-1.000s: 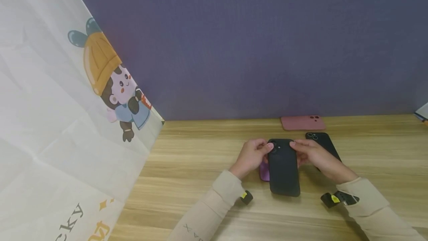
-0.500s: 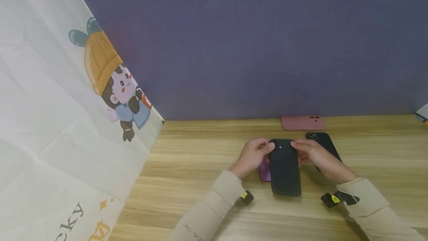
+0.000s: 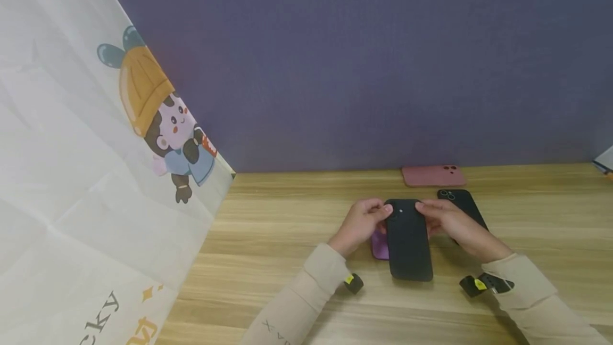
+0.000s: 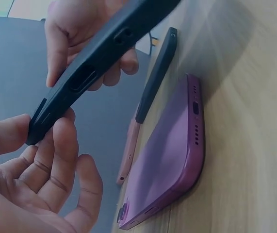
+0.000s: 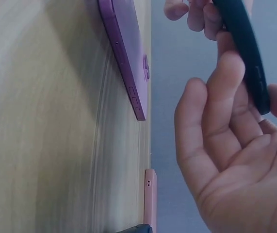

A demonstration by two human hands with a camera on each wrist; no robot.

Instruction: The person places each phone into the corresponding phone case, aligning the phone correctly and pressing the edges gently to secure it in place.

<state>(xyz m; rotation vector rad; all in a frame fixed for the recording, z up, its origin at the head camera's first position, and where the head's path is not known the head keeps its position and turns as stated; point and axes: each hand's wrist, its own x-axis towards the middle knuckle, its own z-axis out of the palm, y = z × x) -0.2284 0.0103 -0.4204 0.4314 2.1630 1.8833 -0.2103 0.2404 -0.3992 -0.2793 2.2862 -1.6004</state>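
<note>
While the left hand (image 3: 362, 222) and right hand (image 3: 454, 223) pinch a black phone case (image 3: 409, 244), whether it's filled is unclear.

The wood-grain tabletop (image 3: 287, 217) is softly lit; broad, soft-edged shadows are cast across it in both wrist views, where fine detail is slightly blurred.

- From my end, the case (image 3: 410, 241) has swung slightly in the head view: its lower end has drifted toward three o'clock over the last second, its upper end much less.
- I now see a slightly wider strip of the purple phone (image 3: 380, 247) at the case's nine o'clock edge.
- Near its eleven o'clock corner, I find the camera ring (image 3: 395, 216) less distinct.
</note>
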